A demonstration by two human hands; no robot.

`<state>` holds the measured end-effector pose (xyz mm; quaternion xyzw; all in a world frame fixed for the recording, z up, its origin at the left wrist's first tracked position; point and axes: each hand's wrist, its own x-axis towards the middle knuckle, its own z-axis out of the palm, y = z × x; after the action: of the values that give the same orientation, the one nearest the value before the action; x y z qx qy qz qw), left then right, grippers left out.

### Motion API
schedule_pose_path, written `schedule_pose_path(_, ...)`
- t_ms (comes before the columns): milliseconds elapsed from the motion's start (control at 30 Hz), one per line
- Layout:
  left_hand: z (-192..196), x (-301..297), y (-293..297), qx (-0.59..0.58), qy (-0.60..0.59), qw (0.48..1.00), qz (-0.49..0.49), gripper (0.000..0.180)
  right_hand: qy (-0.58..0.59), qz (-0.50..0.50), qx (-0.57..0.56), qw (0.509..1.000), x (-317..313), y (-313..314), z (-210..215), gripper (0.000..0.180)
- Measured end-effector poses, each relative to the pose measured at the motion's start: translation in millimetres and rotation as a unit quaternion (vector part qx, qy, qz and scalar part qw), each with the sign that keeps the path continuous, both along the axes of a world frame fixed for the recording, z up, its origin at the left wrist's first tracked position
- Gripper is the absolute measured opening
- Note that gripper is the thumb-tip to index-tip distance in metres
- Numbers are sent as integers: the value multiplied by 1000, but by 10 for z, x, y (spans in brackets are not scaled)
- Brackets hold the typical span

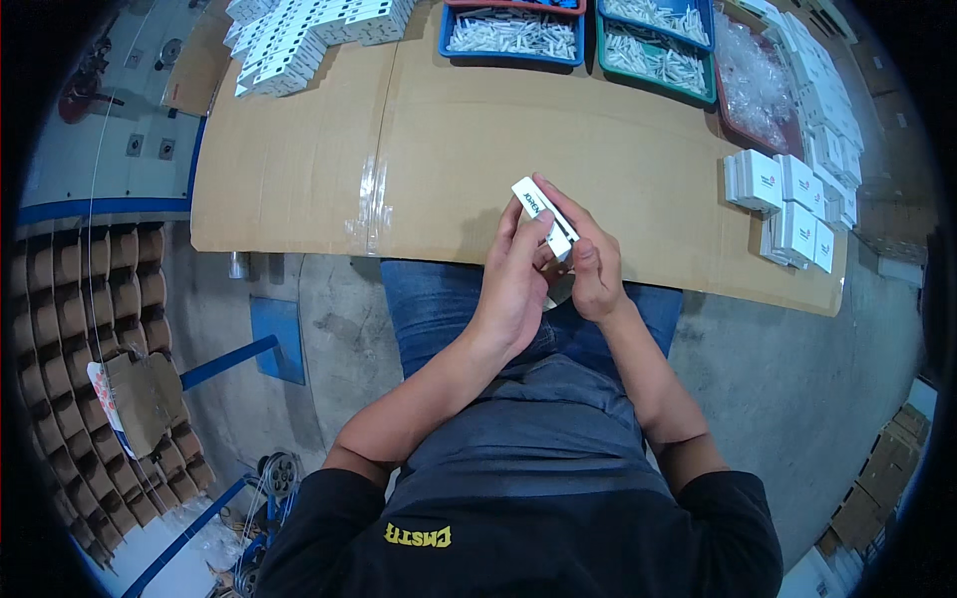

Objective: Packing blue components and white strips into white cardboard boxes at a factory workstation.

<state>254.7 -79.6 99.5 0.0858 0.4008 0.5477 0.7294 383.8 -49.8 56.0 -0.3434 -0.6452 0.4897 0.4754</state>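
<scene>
Both hands are raised together at the near edge of the cardboard-covered table (pixel 478 140), above my lap. Between them is a small white box (pixel 543 211) with dark print along its narrow side, tilted with its far end to the left. My left hand (pixel 510 289) is closed around its left side, the thumb lying along it. My right hand (pixel 598 264) grips the other side, fingers behind the box and thumb near its lower end. A pale, shiny piece shows below the box between the palms; I cannot tell whether it belongs to the box.
White boxes (pixel 797 204) stand stacked at the right. Top left are rows of white pieces (pixel 309 45) with dark spots. A blue tray (pixel 449 50) and a green tray (pixel 653 85) hold small white parts; a red bin (pixel 743 130) holds clear plastic. Cardboard dividers (pixel 90 299) lie left.
</scene>
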Motion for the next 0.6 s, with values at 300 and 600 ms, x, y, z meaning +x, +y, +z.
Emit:
schedule_pose_path(300,-83,-75,17,-7,-20,1000,-12,72,39,-5,8,999,84,55,-82,62)
schedule_pose_path(600,-311,-351,75,357,430,828,-49,103,80,26,-134,987,145,83,-23,52)
